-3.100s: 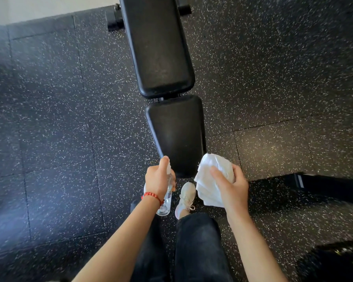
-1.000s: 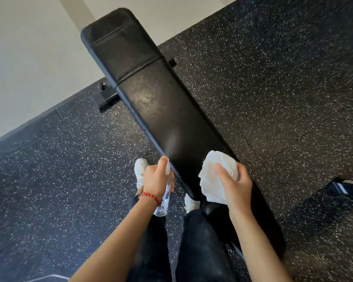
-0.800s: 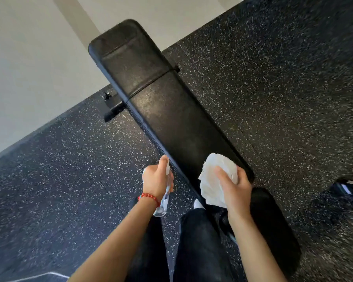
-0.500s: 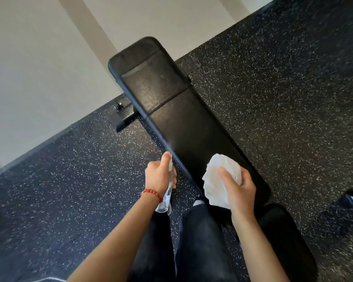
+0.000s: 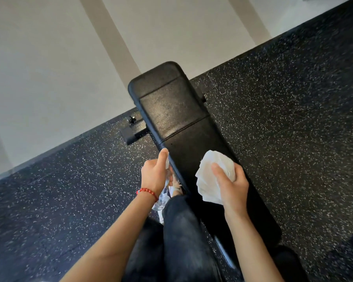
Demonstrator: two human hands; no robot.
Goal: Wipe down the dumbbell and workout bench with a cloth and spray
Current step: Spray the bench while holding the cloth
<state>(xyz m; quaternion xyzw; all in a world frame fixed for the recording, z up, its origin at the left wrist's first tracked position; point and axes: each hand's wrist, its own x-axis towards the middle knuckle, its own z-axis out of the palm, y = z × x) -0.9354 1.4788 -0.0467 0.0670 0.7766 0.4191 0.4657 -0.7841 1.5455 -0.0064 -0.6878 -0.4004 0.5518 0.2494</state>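
Setting: a person stands over a black padded workout bench (image 5: 183,127) on a dark speckled rubber floor (image 5: 293,119), beside a pale wall (image 5: 49,58).
Left hand: the left hand (image 5: 154,176) is wrapped around a clear spray bottle (image 5: 161,197), index finger laid on the white nozzle at the top; this grip is closed on the bottle.
Spray bottle: it sits just beside the left edge of the bench pad, nozzle near the pad, its lower body showing below the wrist.
Wrist: a red beaded bracelet (image 5: 148,192) circles the left wrist.
Right hand: the right hand (image 5: 231,186) clutches a bunched white cloth (image 5: 212,178), thumb across its front; this grip is pressed together on the cloth.
Cloth: it is over the near part of the long back pad; whether it touches the pad cannot be told.
Bench: the pad runs away from the person toward the wall, with 1 seam crossing it near the far end; a black metal foot (image 5: 134,133) juts out on its left.
Person: dark trousers (image 5: 179,241) and bare forearms fill the lower frame; a light shoe is partly visible under the bottle.
Dumbbell: none can be made out here.
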